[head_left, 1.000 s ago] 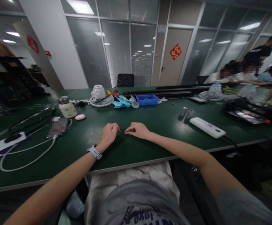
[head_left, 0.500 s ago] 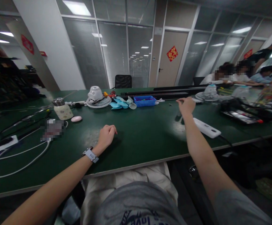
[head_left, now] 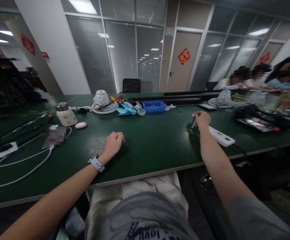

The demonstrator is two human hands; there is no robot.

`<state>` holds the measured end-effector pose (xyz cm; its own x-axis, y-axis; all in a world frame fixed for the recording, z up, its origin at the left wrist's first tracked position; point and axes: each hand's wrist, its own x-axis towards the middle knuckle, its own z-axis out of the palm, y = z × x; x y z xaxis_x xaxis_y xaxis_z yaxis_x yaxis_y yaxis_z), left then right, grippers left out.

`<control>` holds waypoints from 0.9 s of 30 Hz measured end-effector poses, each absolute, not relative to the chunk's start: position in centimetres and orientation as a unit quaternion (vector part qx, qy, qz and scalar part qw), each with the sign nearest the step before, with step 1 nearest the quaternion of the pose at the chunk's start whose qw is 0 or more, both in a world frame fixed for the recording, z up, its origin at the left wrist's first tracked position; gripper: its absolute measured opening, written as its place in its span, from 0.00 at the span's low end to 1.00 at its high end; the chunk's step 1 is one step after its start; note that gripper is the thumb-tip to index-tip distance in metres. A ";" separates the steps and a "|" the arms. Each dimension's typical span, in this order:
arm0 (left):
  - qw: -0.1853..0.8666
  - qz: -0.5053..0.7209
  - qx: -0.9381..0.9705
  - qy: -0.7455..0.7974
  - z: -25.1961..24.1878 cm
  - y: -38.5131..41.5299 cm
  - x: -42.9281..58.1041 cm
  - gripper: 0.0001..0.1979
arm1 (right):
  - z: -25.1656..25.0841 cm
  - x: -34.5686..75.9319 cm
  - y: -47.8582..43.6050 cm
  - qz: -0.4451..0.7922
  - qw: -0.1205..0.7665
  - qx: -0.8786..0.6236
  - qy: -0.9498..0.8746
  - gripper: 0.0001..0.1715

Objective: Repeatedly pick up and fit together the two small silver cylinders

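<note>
Holding small bits [head_left: 153,104], blue basket [head_left: 154,109]; left hand [head_left: 113,144] curled closed; right hand [head_left: 203,119] beside metal cylinder [head_left: 191,122], grip unclear.

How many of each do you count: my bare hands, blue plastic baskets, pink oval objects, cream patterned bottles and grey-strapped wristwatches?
Bare hands: 2, the left hand and the right hand
Blue plastic basket: 1
Pink oval object: 1
Cream patterned bottle: 1
Grey-strapped wristwatch: 1
Total: 6

Right hand [head_left: 203,119] | moved away from left hand [head_left: 114,143] | now at metal cylinders [head_left: 191,121]
</note>
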<state>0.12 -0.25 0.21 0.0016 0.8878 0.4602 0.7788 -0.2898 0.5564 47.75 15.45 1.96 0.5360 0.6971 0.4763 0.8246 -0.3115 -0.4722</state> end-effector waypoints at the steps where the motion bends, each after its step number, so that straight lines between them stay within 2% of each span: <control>1: 0.071 0.388 0.703 0.591 0.2 -0.2 0.1 0.18 | 1.9 47.7 15.5 -0.093 0.350 -0.804 -0.472 0.15; 14: 0.077 0.386 0.707 0.587 0.1 -0.2 0.0 0.18 | 2.2 47.8 15.1 -0.060 0.349 -0.813 -0.462 0.15; 20: 0.074 0.383 0.707 0.591 0.3 -0.4 0.1 0.18 | 3.4 49.8 13.7 0.011 0.291 -0.839 -0.460 0.27; 27: 0.076 0.386 0.704 0.591 0.2 -0.3 0.1 0.18 | 3.8 50.1 13.5 0.017 0.257 -0.830 -0.495 0.27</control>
<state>0.09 -0.33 0.24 0.0035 0.8910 0.4539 0.7743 -0.2897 0.5626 50.11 13.53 3.77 0.5091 0.8306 0.2256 0.8127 -0.3774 -0.4440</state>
